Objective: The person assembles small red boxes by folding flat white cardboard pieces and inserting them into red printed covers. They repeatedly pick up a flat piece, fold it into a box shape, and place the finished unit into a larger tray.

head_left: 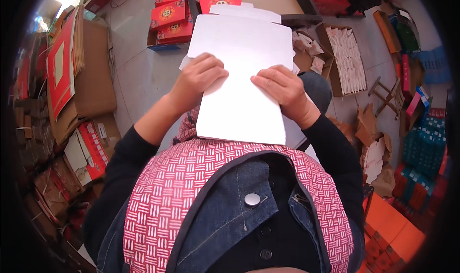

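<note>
A white sheet of card (pixel 242 105) lies across my lap, its near edge against my red-and-white patterned apron (pixel 177 177). My left hand (pixel 199 76) is closed at the sheet's left side, fingers curled over its face. From the right side my right hand (pixel 282 86) grips it in the same way, thumb side inward. Both palms and the sheet's underside are hidden. Beyond its far edge, more white card flaps (pixel 244 13) stick out; I cannot tell whether they belong to the same piece.
Red printed boxes (pixel 170 15) sit in an open carton ahead on the left. An open carton (pixel 338 81) of small white packets stands ahead on the right. Stacked brown cardboard (pixel 98 76) rises at left. A small wooden folding stool (pixel 385 98) and orange boxes (pixel 390 230) are at right.
</note>
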`<action>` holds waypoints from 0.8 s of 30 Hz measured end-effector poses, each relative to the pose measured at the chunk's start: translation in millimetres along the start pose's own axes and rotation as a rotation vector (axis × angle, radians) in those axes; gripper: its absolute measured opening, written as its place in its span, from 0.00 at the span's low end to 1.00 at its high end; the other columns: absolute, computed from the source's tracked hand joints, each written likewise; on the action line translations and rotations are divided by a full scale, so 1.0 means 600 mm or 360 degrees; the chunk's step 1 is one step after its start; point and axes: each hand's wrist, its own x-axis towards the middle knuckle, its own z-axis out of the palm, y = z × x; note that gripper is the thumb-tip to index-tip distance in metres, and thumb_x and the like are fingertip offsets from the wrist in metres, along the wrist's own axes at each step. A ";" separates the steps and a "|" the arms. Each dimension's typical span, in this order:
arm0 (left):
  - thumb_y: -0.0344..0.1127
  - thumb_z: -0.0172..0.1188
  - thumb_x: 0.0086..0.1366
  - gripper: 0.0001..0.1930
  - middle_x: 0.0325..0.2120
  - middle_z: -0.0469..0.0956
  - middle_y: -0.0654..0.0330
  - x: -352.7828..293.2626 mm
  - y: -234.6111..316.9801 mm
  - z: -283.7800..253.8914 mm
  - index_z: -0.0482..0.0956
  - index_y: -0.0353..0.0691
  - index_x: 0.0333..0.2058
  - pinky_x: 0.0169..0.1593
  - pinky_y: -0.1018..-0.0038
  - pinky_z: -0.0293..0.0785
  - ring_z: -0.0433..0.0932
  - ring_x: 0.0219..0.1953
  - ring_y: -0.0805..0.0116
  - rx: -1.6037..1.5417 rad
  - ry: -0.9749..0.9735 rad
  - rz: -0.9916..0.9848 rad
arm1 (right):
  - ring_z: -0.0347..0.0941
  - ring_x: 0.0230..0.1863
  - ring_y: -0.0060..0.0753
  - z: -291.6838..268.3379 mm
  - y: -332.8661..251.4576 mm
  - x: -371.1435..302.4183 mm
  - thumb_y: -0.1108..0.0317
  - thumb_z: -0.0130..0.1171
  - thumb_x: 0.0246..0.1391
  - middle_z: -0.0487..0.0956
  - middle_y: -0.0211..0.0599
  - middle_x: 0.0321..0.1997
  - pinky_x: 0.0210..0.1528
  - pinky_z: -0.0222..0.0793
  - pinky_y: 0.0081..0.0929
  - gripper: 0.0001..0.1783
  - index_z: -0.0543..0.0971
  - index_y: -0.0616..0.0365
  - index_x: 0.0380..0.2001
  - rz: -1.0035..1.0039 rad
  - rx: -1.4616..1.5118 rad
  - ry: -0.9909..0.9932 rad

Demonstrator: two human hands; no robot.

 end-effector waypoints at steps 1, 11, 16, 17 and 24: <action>0.27 0.61 0.48 0.08 0.32 0.75 0.57 -0.017 -0.001 0.010 0.78 0.36 0.31 0.42 0.69 0.73 0.75 0.39 0.59 -0.0050 -0.0027 -0.0020 | 0.75 0.35 0.36 0.008 -0.004 -0.011 0.75 0.60 0.39 0.78 0.37 0.33 0.37 0.74 0.27 0.13 0.80 0.61 0.34 0.0035 -0.0006 -0.0037; 0.22 0.63 0.43 0.11 0.30 0.78 0.58 -0.032 -0.032 0.025 0.81 0.38 0.29 0.40 0.70 0.74 0.75 0.35 0.60 -0.0405 -0.0078 -0.0262 | 0.77 0.39 0.37 0.010 0.015 -0.021 0.76 0.65 0.41 0.81 0.37 0.37 0.40 0.73 0.27 0.11 0.82 0.59 0.33 0.0408 0.0454 -0.0350; 0.24 0.68 0.47 0.12 0.29 0.82 0.51 0.007 -0.023 0.021 0.82 0.34 0.34 0.38 0.71 0.76 0.81 0.30 0.61 -0.0746 -0.0365 -0.1187 | 0.78 0.26 0.38 0.029 0.060 -0.009 0.71 0.68 0.44 0.82 0.44 0.28 0.33 0.73 0.27 0.13 0.82 0.62 0.36 0.1252 0.0779 -0.0616; 0.24 0.67 0.47 0.11 0.29 0.81 0.51 0.006 -0.019 0.021 0.82 0.34 0.33 0.38 0.70 0.76 0.81 0.30 0.61 -0.0734 -0.0383 -0.1262 | 0.77 0.29 0.35 0.028 0.056 -0.009 0.72 0.67 0.45 0.81 0.42 0.30 0.35 0.73 0.27 0.13 0.81 0.63 0.36 0.1324 0.0788 -0.0686; 0.32 0.63 0.48 0.07 0.27 0.77 0.57 -0.055 -0.022 0.028 0.77 0.36 0.25 0.36 0.71 0.71 0.75 0.31 0.60 -0.0418 0.0055 -0.0193 | 0.75 0.41 0.38 0.008 -0.001 -0.008 0.76 0.62 0.41 0.78 0.37 0.39 0.45 0.72 0.32 0.14 0.80 0.57 0.36 0.0052 -0.0033 -0.0223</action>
